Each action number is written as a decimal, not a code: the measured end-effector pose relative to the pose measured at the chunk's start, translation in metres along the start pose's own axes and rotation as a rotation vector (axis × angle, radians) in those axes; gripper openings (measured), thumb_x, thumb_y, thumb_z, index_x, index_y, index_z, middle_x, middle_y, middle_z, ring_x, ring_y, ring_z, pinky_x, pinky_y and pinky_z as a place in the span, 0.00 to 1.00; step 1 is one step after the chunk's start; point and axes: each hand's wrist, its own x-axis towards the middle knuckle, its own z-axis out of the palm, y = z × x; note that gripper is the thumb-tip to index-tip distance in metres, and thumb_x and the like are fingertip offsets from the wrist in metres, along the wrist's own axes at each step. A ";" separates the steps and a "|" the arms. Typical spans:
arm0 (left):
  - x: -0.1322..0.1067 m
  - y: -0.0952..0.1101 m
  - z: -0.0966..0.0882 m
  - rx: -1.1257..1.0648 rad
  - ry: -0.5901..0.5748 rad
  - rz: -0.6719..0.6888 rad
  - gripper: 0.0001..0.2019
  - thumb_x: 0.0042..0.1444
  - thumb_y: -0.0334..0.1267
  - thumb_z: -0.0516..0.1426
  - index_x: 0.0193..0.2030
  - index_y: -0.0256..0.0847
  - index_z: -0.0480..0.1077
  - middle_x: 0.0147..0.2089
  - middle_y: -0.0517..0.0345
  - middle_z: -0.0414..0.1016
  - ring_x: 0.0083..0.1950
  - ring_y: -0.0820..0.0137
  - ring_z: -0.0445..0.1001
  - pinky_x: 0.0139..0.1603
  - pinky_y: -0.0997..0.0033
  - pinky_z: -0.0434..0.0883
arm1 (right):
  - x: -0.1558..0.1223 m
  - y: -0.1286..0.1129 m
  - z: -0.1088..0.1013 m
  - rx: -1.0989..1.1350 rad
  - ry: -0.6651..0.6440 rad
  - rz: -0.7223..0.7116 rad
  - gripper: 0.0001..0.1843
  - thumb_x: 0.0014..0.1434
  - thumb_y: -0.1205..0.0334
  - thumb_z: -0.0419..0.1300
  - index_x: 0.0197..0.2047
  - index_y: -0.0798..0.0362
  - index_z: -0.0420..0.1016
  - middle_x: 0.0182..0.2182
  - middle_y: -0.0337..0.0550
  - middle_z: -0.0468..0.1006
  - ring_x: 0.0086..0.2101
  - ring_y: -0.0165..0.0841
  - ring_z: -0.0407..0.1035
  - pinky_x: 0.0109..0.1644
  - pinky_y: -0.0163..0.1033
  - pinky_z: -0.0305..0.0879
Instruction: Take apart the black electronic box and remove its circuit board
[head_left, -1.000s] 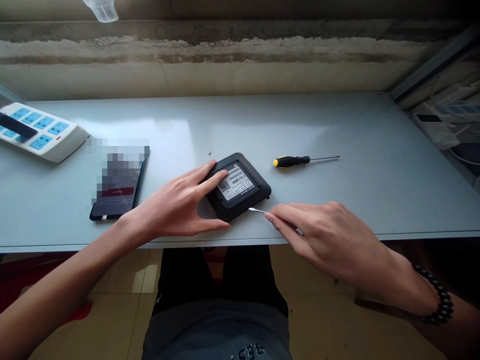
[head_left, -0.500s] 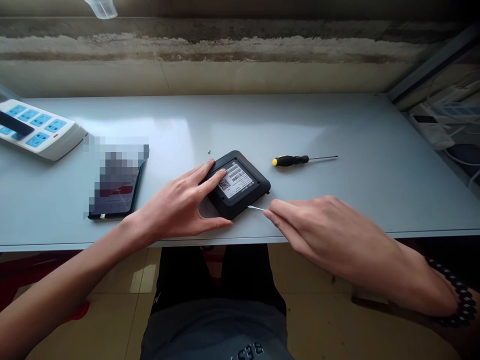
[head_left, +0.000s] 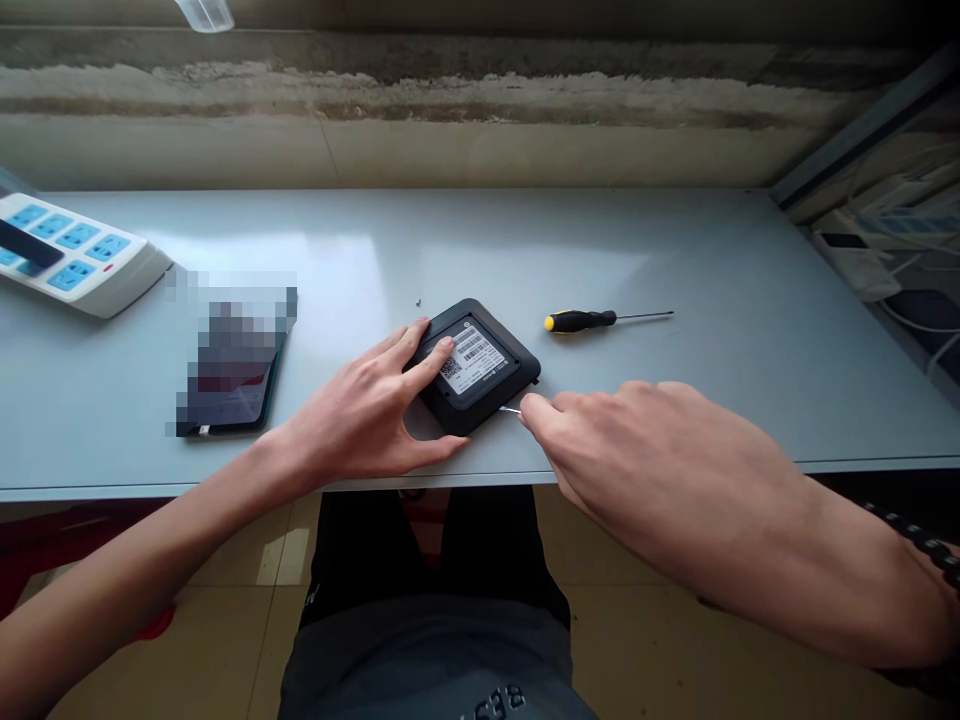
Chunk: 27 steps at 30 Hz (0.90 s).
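Observation:
A small black square device [head_left: 486, 365] with a white barcode label lies face down near the front edge of the grey table [head_left: 480, 250]. My left hand [head_left: 367, 405] grips its left side, forefinger on the label and thumb along the front edge. My right hand [head_left: 630, 440] pinches a thin metal pry tool [head_left: 511, 409], whose tip meets the device's right front edge.
A yellow-and-black screwdriver [head_left: 592, 320] lies just right of the device. A tiny screw [head_left: 418, 302] sits behind it. A phone [head_left: 232, 375] lies to the left, a white power strip [head_left: 67, 255] at the far left. Cables and strips fill a shelf [head_left: 892, 240] at right.
My right hand has slid left toward the device, so less of the metal tool shows between fingers and casing. The left hand holds the same grip.

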 end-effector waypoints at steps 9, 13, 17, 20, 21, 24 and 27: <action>-0.001 0.000 0.001 -0.030 0.012 -0.019 0.45 0.58 0.60 0.62 0.71 0.24 0.64 0.74 0.21 0.59 0.74 0.39 0.64 0.70 0.44 0.69 | -0.013 0.005 0.027 0.154 -0.005 0.090 0.13 0.67 0.69 0.53 0.29 0.53 0.61 0.18 0.34 0.63 0.19 0.26 0.36 0.25 0.37 0.34; -0.002 0.000 0.001 -0.027 0.020 -0.028 0.45 0.58 0.60 0.62 0.72 0.24 0.64 0.73 0.21 0.60 0.73 0.40 0.65 0.71 0.45 0.69 | -0.015 0.010 0.044 0.236 0.118 0.064 0.18 0.71 0.65 0.51 0.27 0.54 0.62 0.18 0.35 0.64 0.18 0.25 0.44 0.25 0.37 0.39; -0.004 0.000 0.004 -0.035 0.060 -0.019 0.47 0.58 0.62 0.62 0.71 0.22 0.64 0.73 0.20 0.60 0.73 0.39 0.64 0.71 0.46 0.69 | -0.015 0.015 0.058 0.281 0.215 0.048 0.20 0.73 0.63 0.51 0.26 0.55 0.64 0.18 0.34 0.65 0.19 0.23 0.49 0.24 0.35 0.42; -0.004 -0.001 0.007 -0.041 0.100 -0.014 0.48 0.58 0.64 0.62 0.71 0.22 0.64 0.72 0.20 0.62 0.73 0.40 0.66 0.71 0.49 0.69 | -0.015 0.016 0.064 0.269 0.259 0.042 0.21 0.73 0.63 0.51 0.26 0.55 0.64 0.18 0.34 0.64 0.19 0.22 0.49 0.24 0.35 0.43; -0.004 -0.002 0.008 -0.043 0.110 -0.012 0.48 0.58 0.64 0.62 0.71 0.22 0.65 0.72 0.21 0.62 0.73 0.40 0.66 0.71 0.49 0.69 | -0.015 0.016 0.064 0.260 0.270 0.039 0.21 0.73 0.63 0.51 0.26 0.55 0.64 0.18 0.34 0.64 0.19 0.22 0.49 0.24 0.35 0.43; -0.004 -0.002 0.010 -0.048 0.125 -0.008 0.47 0.58 0.64 0.62 0.70 0.22 0.65 0.72 0.22 0.63 0.72 0.40 0.66 0.71 0.48 0.69 | -0.015 0.016 0.062 0.220 0.284 0.014 0.21 0.72 0.64 0.52 0.25 0.55 0.64 0.18 0.34 0.63 0.19 0.23 0.46 0.23 0.36 0.41; -0.005 -0.003 0.011 -0.054 0.133 -0.005 0.47 0.58 0.63 0.62 0.71 0.23 0.65 0.72 0.23 0.63 0.73 0.41 0.66 0.72 0.49 0.69 | -0.013 0.018 0.058 0.171 0.291 -0.031 0.20 0.71 0.65 0.53 0.25 0.55 0.64 0.17 0.34 0.61 0.19 0.24 0.42 0.23 0.37 0.39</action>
